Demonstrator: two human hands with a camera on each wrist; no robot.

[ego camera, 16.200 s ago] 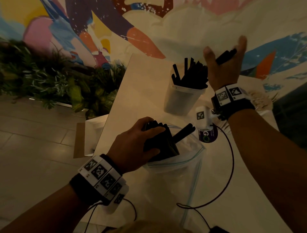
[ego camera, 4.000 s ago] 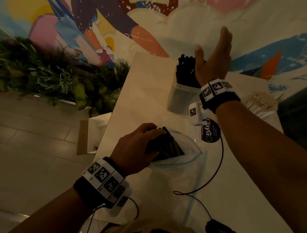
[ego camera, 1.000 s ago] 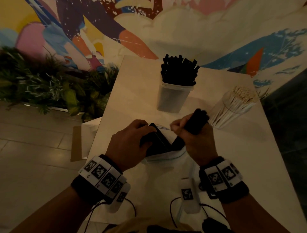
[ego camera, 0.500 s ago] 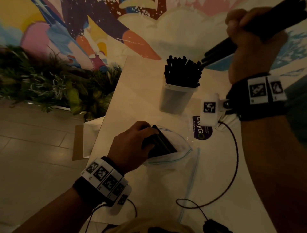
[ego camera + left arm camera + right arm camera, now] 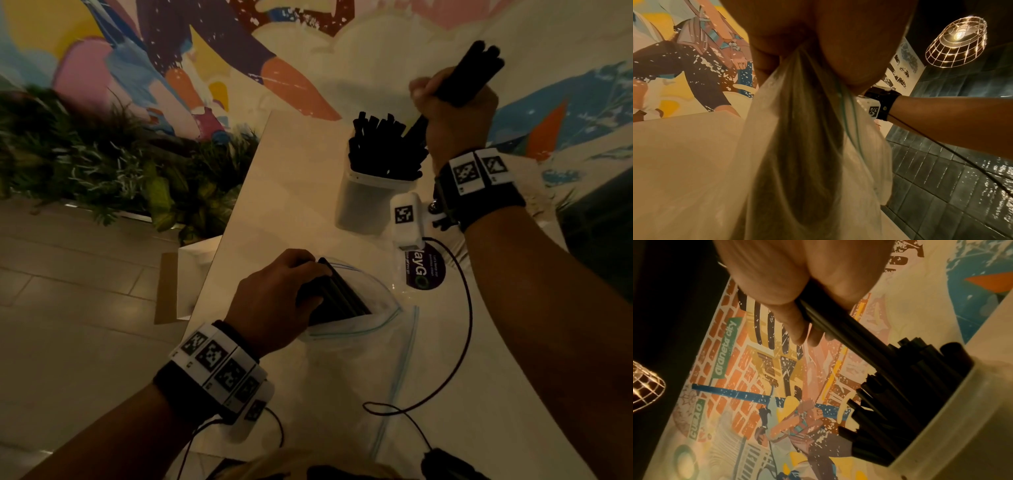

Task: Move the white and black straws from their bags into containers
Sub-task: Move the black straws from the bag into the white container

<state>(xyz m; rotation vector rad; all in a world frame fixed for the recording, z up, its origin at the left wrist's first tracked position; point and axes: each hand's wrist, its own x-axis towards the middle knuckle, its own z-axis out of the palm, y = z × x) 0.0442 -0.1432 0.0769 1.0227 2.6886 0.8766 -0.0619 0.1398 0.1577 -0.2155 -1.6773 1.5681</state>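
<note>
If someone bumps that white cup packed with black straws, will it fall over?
Probably it could tip. The white container is tall and narrow, and the black straws stick up well above its rim, so it looks top-heavy. It seems to be light plastic, so a push near the top might topple it. The right hand is lowering more straws in at a slant, which may nudge it.

Dim warm light, caged lamp point(image 5: 957, 39) glowing, wide-angle edge distortion

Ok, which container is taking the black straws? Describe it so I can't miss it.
On the pale table, look at the far end by the mural. The container is a translucent white tub crammed with upright black straws, and the right hand is lowering more into it.
</note>
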